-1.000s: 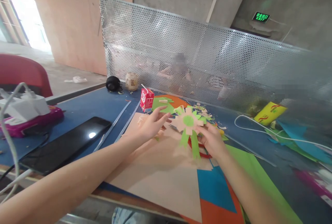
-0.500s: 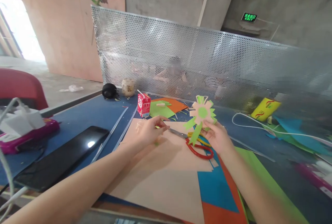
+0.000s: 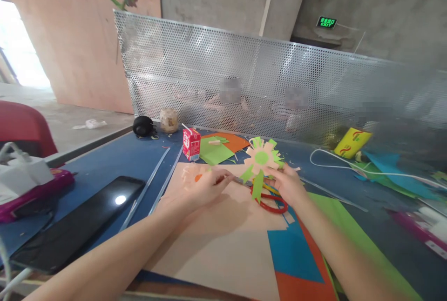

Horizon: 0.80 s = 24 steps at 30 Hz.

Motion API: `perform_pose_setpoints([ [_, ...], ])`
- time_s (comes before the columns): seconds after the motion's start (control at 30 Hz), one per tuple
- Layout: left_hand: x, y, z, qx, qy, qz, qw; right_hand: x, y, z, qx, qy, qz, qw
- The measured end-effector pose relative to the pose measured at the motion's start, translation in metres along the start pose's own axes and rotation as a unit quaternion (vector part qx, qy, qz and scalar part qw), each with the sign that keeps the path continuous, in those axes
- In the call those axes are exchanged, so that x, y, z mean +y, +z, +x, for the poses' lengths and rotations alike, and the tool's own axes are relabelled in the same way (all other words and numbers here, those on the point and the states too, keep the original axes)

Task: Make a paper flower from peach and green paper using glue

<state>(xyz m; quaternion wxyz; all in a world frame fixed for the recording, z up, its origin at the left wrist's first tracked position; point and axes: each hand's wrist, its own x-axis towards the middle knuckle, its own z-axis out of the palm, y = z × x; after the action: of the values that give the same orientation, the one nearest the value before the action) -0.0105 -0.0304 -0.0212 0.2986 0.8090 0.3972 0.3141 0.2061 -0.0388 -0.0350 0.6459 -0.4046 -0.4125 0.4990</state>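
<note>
My right hand point(image 3: 286, 182) grips a paper flower point(image 3: 261, 157) at its lower edge. The flower has pale peach petals, a green round centre and green strips hanging below. My left hand point(image 3: 213, 185) is closed in a pinch near the tip of the scissors; what its fingers hold, if anything, is hidden. The scissors point(image 3: 271, 202), with red and yellow handles, lie on peach paper point(image 3: 209, 254) below the flower, partly covered by it. Beside the left hand, a small orange paper piece point(image 3: 198, 178) and pale paper scraps point(image 3: 188, 173) rest on the sheet.
A red drink carton point(image 3: 191, 144) with a straw stands behind the paper, near green point(image 3: 214, 152) and orange sheets point(image 3: 232, 142). A black phone point(image 3: 77, 222) and a purple power strip point(image 3: 35, 196) are on the left. A perforated metal screen point(image 3: 195, 68) borders the back.
My left hand has moved slightly right and down, uncovering the orange piece. The flower in my right hand has lowered and shifted left. The camera view has moved slightly.
</note>
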Motion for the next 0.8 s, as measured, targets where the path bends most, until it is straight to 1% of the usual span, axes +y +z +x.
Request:
perform_pose_setpoints([
  [0.1, 0.002, 0.001, -0.003, -0.053, -0.030, -0.024, 0.998, 0.000, 0.001, 0.000, -0.014, 0.005, 0.006, 1.000],
  [0.13, 0.003, 0.002, -0.004, -0.062, -0.033, -0.038, 0.997, 0.000, 0.001, 0.000, -0.019, 0.009, 0.006, 1.000],
  [0.2, 0.004, 0.004, -0.005, -0.054, -0.023, -0.065, 0.996, 0.000, 0.001, 0.000, -0.018, 0.015, 0.005, 1.000],
  [0.27, 0.003, 0.006, -0.004, -0.027, -0.024, -0.073, 0.997, 0.001, 0.001, 0.000, -0.016, 0.019, 0.006, 1.000],
  [0.33, 0.002, 0.007, -0.003, -0.010, -0.051, -0.083, 0.995, 0.001, 0.002, -0.001, -0.023, 0.028, 0.008, 0.999],
  [0.37, 0.001, 0.008, -0.003, -0.013, -0.070, -0.100, 0.992, 0.001, 0.003, -0.002, -0.031, 0.038, 0.006, 0.999],
  [0.43, -0.001, 0.011, -0.003, -0.030, -0.114, -0.162, 0.980, 0.002, 0.007, -0.005, -0.054, 0.067, -0.003, 0.996],
  [0.5, -0.002, 0.015, -0.004, -0.057, -0.146, -0.249, 0.956, 0.002, 0.012, -0.011, -0.085, 0.094, -0.011, 0.992],
  [0.53, -0.002, 0.017, -0.004, -0.075, -0.152, -0.290, 0.942, 0.002, 0.014, -0.013, -0.100, 0.105, -0.016, 0.989],
  [0.57, -0.001, 0.020, -0.004, -0.088, -0.147, -0.320, 0.932, 0.002, 0.016, -0.016, -0.112, 0.116, -0.026, 0.987],
  [0.63, -0.001, 0.024, -0.004, -0.092, -0.138, -0.352, 0.921, 0.001, 0.019, -0.020, -0.121, 0.123, -0.058, 0.983],
  [0.8, -0.006, 0.027, -0.001, -0.058, -0.123, -0.355, 0.925, 0.000, 0.018, -0.019, -0.120, 0.122, -0.108, 0.979],
])
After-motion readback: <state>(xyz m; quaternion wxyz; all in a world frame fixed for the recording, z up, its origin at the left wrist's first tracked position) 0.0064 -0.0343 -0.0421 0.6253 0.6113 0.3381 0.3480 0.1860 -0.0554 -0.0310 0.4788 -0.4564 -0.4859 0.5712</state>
